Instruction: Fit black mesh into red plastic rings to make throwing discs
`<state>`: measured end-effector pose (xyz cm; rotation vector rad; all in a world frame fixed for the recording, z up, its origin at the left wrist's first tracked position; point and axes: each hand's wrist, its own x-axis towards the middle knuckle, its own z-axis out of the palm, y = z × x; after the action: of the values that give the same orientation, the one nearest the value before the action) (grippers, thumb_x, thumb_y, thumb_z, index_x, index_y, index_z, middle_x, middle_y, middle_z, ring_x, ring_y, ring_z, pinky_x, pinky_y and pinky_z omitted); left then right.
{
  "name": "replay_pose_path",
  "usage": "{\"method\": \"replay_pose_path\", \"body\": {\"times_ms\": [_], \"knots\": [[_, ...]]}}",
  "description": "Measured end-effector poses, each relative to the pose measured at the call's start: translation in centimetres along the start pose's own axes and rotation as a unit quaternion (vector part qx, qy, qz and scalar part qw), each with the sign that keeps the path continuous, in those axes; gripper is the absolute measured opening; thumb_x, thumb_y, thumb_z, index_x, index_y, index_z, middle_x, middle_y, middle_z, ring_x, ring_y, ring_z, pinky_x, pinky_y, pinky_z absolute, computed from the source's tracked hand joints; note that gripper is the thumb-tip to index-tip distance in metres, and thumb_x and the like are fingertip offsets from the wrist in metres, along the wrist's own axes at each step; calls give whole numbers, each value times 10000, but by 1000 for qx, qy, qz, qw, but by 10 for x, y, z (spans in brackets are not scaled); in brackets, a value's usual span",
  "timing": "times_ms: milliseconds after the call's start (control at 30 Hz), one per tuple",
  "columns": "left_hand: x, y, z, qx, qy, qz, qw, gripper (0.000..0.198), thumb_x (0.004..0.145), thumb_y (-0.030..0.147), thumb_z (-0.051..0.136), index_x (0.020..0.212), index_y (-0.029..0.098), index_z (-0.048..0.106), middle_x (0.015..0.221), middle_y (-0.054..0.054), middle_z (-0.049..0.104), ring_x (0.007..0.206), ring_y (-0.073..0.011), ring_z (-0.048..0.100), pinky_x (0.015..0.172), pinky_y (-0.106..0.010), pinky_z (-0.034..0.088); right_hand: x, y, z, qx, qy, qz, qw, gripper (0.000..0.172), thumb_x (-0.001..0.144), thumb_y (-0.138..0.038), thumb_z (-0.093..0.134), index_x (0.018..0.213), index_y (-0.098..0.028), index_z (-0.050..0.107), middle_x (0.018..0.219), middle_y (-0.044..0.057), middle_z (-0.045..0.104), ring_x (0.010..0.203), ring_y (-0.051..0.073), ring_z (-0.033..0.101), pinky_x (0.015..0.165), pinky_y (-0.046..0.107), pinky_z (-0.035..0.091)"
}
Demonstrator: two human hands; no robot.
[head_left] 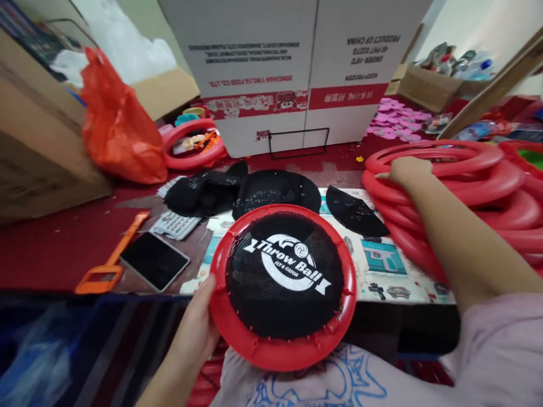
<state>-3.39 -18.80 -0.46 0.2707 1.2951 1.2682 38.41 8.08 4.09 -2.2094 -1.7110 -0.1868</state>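
My left hand (195, 325) grips the left rim of a red round frame (283, 350) that has black mesh stretched over it, printed "Throw Ball" in white. I hold it tilted over my lap. My right hand (408, 169) reaches out to the right and closes its fingers over the top ring of a stack of red plastic rings (466, 186). Loose pieces of black mesh (254, 192) lie on the table beyond the frame.
A phone (155, 260), an orange tool (111, 257) and a calculator (175, 224) lie at the left of the table. An orange plastic bag (116, 124) and a large white carton (292, 73) stand at the back. Pink discs (394, 121) lie behind the rings.
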Motion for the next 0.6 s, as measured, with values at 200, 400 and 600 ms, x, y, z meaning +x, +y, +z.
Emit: {"method": "replay_pose_path", "body": {"times_ms": [200, 400, 600], "knots": [[14, -2, 17, 46, -9, 81, 996, 484, 654, 328, 789, 1089, 179, 638, 956, -45, 731, 881, -241, 693, 764, -319, 574, -5, -2, -10, -72, 6, -57, 996, 557, 675, -712, 591, 523, -183, 503, 759, 220, 649, 773, 241, 602, 639, 403, 310], [33, 5, 31, 103, -38, 166, 980, 442, 678, 354, 761, 1057, 168, 632, 930, -39, 713, 818, -211, 674, 731, -300, 541, -47, -54, -73, 28, 199, -198, 959, 532, 883, -612, 457, 1177, -196, 610, 961, 151, 668, 918, 263, 598, 762, 401, 427], [28, 38, 73, 59, -72, 324, 941, 334, 763, 360, 698, 1028, 160, 669, 960, -58, 716, 977, -246, 649, 856, -328, 530, -122, -93, -109, 411, 354, -238, 805, 408, 908, -601, 401, 970, -295, 664, 745, 36, 545, 658, 197, 530, 631, 370, 437]]}}
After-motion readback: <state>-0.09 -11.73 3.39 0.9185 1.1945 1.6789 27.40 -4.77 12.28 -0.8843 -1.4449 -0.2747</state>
